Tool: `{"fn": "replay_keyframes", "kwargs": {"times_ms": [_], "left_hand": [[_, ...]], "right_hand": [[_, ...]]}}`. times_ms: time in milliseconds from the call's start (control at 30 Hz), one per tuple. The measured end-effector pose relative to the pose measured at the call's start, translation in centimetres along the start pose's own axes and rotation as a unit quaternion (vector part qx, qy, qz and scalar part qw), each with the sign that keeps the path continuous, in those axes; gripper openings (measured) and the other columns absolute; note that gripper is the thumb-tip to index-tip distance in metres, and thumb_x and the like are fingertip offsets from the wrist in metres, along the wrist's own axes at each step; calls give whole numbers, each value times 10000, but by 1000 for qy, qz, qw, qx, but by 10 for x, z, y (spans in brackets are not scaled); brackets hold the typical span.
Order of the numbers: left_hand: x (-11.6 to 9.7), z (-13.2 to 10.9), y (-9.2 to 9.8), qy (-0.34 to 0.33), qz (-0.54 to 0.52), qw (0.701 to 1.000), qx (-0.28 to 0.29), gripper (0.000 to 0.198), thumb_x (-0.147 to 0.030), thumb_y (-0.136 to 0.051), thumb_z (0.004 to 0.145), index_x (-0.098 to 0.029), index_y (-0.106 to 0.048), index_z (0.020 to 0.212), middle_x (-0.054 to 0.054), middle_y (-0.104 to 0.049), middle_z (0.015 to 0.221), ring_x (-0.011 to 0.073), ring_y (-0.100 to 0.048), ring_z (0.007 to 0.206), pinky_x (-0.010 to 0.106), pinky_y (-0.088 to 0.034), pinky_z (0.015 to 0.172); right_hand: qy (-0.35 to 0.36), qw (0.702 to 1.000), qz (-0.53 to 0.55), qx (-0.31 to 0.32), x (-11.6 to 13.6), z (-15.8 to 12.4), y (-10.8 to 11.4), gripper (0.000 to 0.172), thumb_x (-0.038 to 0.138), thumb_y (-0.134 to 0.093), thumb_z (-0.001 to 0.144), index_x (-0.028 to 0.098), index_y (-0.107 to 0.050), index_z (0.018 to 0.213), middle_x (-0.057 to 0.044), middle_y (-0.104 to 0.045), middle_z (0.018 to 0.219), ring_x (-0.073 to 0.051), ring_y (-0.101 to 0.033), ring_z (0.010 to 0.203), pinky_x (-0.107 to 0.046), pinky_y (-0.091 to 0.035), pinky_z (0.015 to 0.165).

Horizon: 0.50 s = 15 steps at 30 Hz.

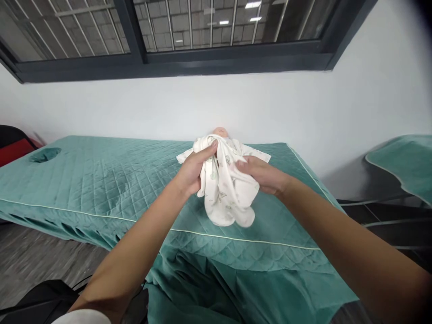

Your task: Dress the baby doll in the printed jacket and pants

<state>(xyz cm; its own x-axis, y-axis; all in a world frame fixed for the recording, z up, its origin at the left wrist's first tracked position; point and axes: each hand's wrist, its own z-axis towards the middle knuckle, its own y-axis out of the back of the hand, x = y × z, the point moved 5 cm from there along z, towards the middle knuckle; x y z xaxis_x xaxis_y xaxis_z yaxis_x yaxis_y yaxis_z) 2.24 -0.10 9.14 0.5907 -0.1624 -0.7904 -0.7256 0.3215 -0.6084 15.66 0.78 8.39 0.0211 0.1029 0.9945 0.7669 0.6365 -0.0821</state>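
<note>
A white baby garment (pixel 224 198) with a small print and rounded footed ends hangs bunched over the green quilted bed. My left hand (pixel 199 166) grips its left side, thumb on top of the cloth. On the right, my right hand (pixel 258 172) pinches the garment's other side, its fingers partly behind the fabric. Just beyond the cloth shows the top of a doll's head (pixel 220 131), close to the wall. Short sleeves spread to both sides of it; the doll's body is hidden by the garment.
The green bed (pixel 101 180) runs along a white wall under a dark-framed window (pixel 236 58). A round hole (pixel 45 155) is at its left end. A green-covered seat (pixel 405 162) stands at right, a black bag (pixel 40 299) at lower left.
</note>
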Motion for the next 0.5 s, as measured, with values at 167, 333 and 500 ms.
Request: {"fn": "replay_keyframes", "kwargs": {"times_ms": [167, 333, 500], "left_hand": [[14, -12, -4, 60, 25, 997, 38, 602, -592, -732, 806, -124, -675, 1181, 154, -772, 1047, 330, -722, 1085, 455, -568, 987], [21, -24, -2, 91, 101, 986, 94, 705, -366, -937, 616, -135, -653, 1218, 160, -764, 1113, 345, -720, 1088, 489, -560, 1000], [3, -17, -5, 32, 70, 995, 59, 578, -385, -838, 741, -122, -643, 1218, 139, -775, 987, 343, -747, 1000, 501, -583, 933]], "right_hand": [[40, 998, -8, -46, 22, -3, -10, 435, 452, -882, 711, 154, -742, 995, -83, -770, 930, -226, -731, 843, -325, -614, 748], [112, 983, 65, -133, 37, -1, 1, 372, 520, -732, 868, 175, -716, 1008, -80, -765, 926, -224, -730, 867, -338, -623, 787], [5, 1000, 20, 6, 15, -4, -6, 353, 488, -740, 866, 179, -729, 1037, -56, -767, 839, -207, -731, 751, -324, -624, 721]]}}
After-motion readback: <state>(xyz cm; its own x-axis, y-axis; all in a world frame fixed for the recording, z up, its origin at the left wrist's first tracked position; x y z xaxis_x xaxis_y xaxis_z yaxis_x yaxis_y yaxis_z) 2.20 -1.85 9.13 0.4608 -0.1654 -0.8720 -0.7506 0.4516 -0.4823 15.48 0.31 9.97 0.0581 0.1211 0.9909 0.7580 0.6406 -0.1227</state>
